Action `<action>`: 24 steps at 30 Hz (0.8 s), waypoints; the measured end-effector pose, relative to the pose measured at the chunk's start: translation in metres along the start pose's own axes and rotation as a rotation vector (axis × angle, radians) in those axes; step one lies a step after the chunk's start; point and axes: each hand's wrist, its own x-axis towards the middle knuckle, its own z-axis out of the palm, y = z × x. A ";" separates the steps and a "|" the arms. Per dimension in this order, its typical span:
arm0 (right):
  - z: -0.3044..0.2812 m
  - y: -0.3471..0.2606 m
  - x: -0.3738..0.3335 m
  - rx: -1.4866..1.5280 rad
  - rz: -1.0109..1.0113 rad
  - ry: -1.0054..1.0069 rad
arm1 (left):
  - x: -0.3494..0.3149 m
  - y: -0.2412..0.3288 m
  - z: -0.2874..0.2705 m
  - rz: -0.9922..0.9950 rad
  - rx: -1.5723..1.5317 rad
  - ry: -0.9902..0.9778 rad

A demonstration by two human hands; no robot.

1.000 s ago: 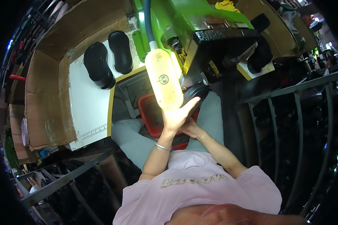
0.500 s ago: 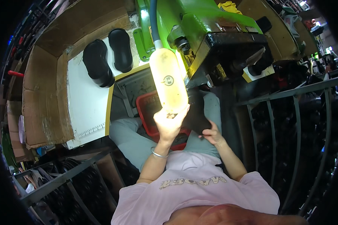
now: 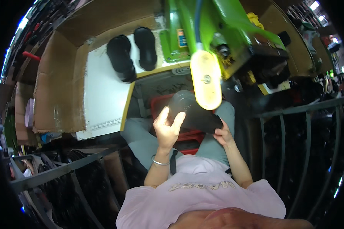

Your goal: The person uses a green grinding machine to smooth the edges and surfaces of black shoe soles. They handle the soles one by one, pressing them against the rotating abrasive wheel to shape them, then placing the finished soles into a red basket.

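Observation:
Over my lap, below a glowing yellow oval lamp [image 3: 206,82], I hold a dark shoe sole [image 3: 193,114] slantwise. My left hand [image 3: 167,128] grips its broad rounded end, the thumb lying on the upper face and the fingers behind. At the narrower right end, my right hand [image 3: 224,134] pinches the edge, with part of the fingers hidden behind it. The lamp covers some of the sole's far edge. Two black shoe soles [image 3: 120,57] lie side by side on the white tabletop [image 3: 103,93] at the far left.
A green machine [image 3: 237,23] with a dark head stands beyond the lamp. Cardboard walls [image 3: 59,84] border the table's left side. Beneath the sole is a red crate [image 3: 156,102]. Metal racks [image 3: 300,107] with dark items flank me on both sides.
My left hand has moved from the lamp's lower end onto the sole's rounded end. The sole has swung out leftward from behind the lamp and now lies slantwise. The whole view has shifted.

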 end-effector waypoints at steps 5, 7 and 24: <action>0.093 0.010 0.029 -0.098 -0.271 0.041 | 0.008 0.006 -0.047 0.035 -0.069 0.090; 0.140 0.009 0.055 -0.344 -0.484 0.087 | 0.000 -0.010 -0.070 -0.095 -0.010 0.180; 0.229 0.015 0.262 -1.888 -0.991 -0.039 | -0.063 -0.087 -0.188 -0.288 -0.276 0.757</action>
